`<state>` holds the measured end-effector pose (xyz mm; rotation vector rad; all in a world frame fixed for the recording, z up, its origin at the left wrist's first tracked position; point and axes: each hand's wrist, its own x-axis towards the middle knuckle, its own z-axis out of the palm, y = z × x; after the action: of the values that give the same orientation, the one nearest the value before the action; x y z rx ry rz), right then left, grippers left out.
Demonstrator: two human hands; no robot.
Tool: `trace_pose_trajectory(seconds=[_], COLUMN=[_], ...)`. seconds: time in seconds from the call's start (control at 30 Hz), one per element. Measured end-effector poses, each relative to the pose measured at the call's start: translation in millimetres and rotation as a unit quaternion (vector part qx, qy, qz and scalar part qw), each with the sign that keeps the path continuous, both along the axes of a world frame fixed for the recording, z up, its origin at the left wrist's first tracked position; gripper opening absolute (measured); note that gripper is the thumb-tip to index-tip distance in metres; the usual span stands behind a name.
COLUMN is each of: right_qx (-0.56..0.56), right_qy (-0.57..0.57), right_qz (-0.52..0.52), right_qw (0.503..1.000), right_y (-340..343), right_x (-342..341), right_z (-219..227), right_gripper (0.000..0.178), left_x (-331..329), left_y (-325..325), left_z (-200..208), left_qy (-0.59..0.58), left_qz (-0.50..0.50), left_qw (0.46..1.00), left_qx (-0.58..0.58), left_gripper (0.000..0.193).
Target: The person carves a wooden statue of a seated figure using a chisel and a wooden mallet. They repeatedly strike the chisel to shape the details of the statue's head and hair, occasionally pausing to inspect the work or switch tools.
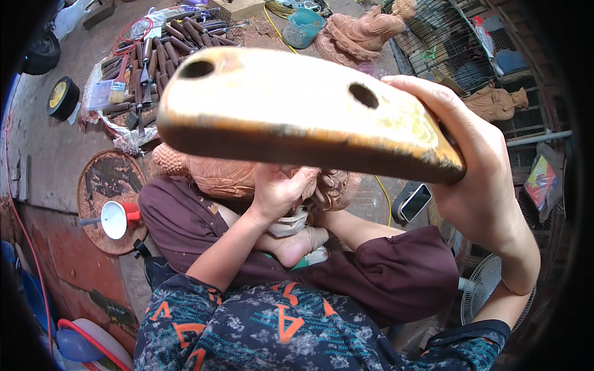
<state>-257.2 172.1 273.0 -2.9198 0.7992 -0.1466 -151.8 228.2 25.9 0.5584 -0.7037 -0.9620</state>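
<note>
My right hand (479, 148) is raised and wrapped around the end of a thick, pale wooden block (278, 93) with two dark round holes and a worn brown edge. The block looms close in front of me, covering much of the middle. Beneath it a carved reddish wooden figure (223, 176) lies across in front of my crossed legs, its knobbly head end to the left. My left hand (278, 188) is closed over the figure's middle. What its fingers grip is hidden behind the block. A whitish cloth (289, 222) is bunched just below that hand, by my foot.
Many wooden-handled chisels (179, 40) lie piled at the far left, with a brush (117, 93). A red-and-white mug (117, 219) stands on a round board (93, 179) at left. At right are a phone (413, 203) and a fan (489, 287). Another carving (359, 34) lies at the back.
</note>
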Motion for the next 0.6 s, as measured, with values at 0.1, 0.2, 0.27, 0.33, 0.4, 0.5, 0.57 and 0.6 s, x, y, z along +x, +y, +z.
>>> trace_pose_trajectory(seconds=[0.1, 0.2, 0.27, 0.33, 0.4, 0.5, 0.57, 0.6], right_qx=[0.012, 0.012, 0.010, 0.013, 0.014, -0.014, -0.081, -0.125], right_qy=[0.000, -0.014, -0.020, -0.027, -0.040, -0.038, 0.063, 0.115], right_qz=[0.013, 0.024, 0.026, 0.030, 0.028, 0.012, -0.001, 0.002], right_qw=[1.000, 1.000, 0.999, 0.999, 0.999, 0.999, 0.995, 0.985], right_y=[0.5, 0.9, 1.0, 0.4, -0.8, -0.7, -0.4, 0.5], right_x=[1.9, 5.2, 7.8, 9.5, 9.7, 13.4, 9.9, 9.7], right_z=[-0.4, -1.9, -2.0, -1.8, -2.2, -1.7, 7.2, 11.9], right_gripper=[0.053, 0.054, 0.054, 0.054, 0.054, 0.055, 0.057, 0.058], left_x=[6.0, 8.9, 10.3, 10.3, 8.3, 6.7, 4.9, 4.5], left_y=[6.1, 6.8, 5.8, 5.3, 3.7, 0.7, 1.1, 0.7], left_z=[-0.1, 0.7, 4.0, 5.1, 3.4, 6.2, 7.0, 5.8], left_qy=[-0.168, -0.245, -0.271, -0.257, -0.203, -0.060, -0.021, -0.043], left_qz=[0.059, 0.099, 0.122, 0.119, 0.077, -0.006, -0.038, -0.044], left_qw=[0.984, 0.964, 0.955, 0.959, 0.976, 0.998, 0.999, 0.998], left_qx=[0.025, 0.007, 0.001, 0.000, -0.003, -0.002, 0.002, 0.003], left_gripper=[0.012, 0.015, 0.016, 0.017, 0.018, 0.020, 0.022, 0.024])
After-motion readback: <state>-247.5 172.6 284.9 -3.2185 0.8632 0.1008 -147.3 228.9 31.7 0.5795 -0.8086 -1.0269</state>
